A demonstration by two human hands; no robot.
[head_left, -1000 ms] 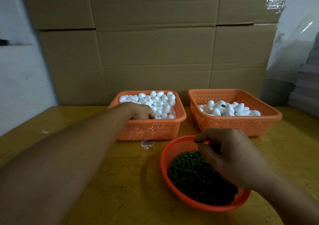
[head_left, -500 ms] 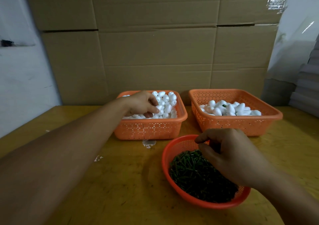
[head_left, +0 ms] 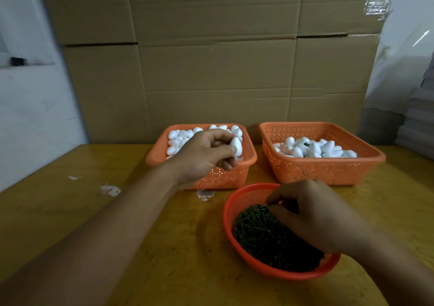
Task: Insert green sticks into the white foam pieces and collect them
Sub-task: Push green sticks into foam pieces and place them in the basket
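My left hand (head_left: 203,156) pinches a white foam piece (head_left: 236,146) just above the front of the left orange basket (head_left: 225,176), which holds several loose foam pieces. My right hand (head_left: 314,214) hovers over the round red basket (head_left: 229,214) full of green sticks (head_left: 260,233), its fingertips curled down onto the sticks at the pile's far edge. Whether it holds a stick is hidden by the fingers. The right orange basket (head_left: 314,169) holds several foam pieces, one with a green stick end showing.
Stacked cardboard boxes (head_left: 211,71) wall off the back of the yellow wooden table (head_left: 70,212). White foam crumbs (head_left: 110,190) lie on the table at the left. Grey stacked sheets (head_left: 418,127) stand at the right edge.
My left hand has lifted out of the left basket with a foam piece pinched in its fingers and drawn back toward me. My right hand has stayed over the sticks.
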